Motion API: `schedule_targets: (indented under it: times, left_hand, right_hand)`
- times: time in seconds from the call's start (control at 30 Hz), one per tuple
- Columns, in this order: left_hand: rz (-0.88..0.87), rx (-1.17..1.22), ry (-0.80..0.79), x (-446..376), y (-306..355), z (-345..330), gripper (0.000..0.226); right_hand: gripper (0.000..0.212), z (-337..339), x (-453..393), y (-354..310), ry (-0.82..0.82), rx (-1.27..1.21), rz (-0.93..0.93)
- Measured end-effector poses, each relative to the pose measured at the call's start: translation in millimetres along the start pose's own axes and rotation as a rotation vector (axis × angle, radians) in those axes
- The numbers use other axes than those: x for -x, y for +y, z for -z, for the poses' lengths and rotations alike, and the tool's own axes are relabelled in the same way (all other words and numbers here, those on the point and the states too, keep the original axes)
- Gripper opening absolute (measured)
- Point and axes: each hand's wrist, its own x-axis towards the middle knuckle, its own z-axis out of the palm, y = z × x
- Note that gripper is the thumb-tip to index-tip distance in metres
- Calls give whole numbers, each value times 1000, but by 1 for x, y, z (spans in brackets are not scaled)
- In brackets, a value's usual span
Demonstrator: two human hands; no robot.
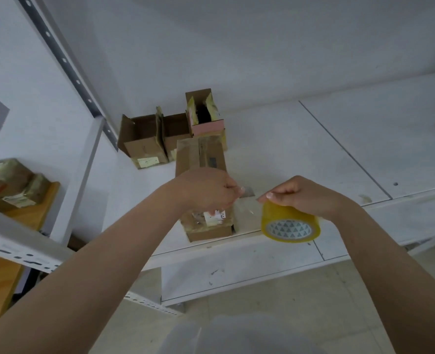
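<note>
1. The step in hand looks like drawing a length of clear tape off the tape roll (290, 222) to seal the long cardboard box (201, 159).
2. The box lies on the white shelf (313, 149), its near end at the front edge. Three open boxes (145, 139) stand just behind it, by the wall.
3. The tape strip (247, 208) stretches between the two hands, over the box's near right side.
4. The left hand (206, 190) hovers over the box, back upward. Its fingers are curled and pinch the strip's free end.
5. The right hand (303, 195) grips the roll from above with its fingers curled over the rim. The roll hangs to the right of the box, its core facing the camera.
6. Both bare forearms reach forward and converge above the shelf's front edge.
7. The next move probably calls for lowering the strip taut onto the box, pressing it flat, then parting it from the roll.
</note>
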Motion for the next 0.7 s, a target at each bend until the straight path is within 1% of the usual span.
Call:
schedule_targets:
  times: [0.17,0.23,0.3,0.33,0.37,0.43,0.47,0.5,0.53,0.57,0.6,0.67,0.7]
  left_hand:
    - [145,-266,-44,-17,25,0,48]
    - [173,-391,-14,-24,28,-5,46]
    - [140,-423,52,-24,25,-8,49]
    - [103,-361,57,-22,21,-8,51]
    - [75,-226,36,-19,14,-7,52]
    - [70,178,-21,-11,0,-2,48]
    - [81,349,-9,-7,-4,0,46]
    - [95,441,36,-6,-7,1,45]
    - [113,448,102,-6,-7,-1,45]
    - [134,367,168,-7,-4,-5,43]
    - [159,218,213,-10,1,-9,39]
    - [242,-86,255,-14,13,-16,29]
    - [290,-178,273,-16,17,-19,25]
  right_hand:
    - [22,0,9,-9,96,43,20]
    - [23,-1,13,-10,110,35,33]
    - [21,0,17,-7,122,-36,35]
    - [21,2,19,-3,131,-80,23]
    - [20,3,21,1,143,-111,-1]
    - [20,6,24,11,161,-136,-66]
    - [19,7,25,16,164,-141,-98]
    - [19,7,26,19,170,-145,-122]
    - [19,7,26,21,184,-144,-135]
    - [19,7,25,21,202,-142,-136]
    - [19,8,25,20,222,-149,-122]
    - [20,11,24,15,255,-194,-74]
    - [20,13,24,12,269,-213,-50]
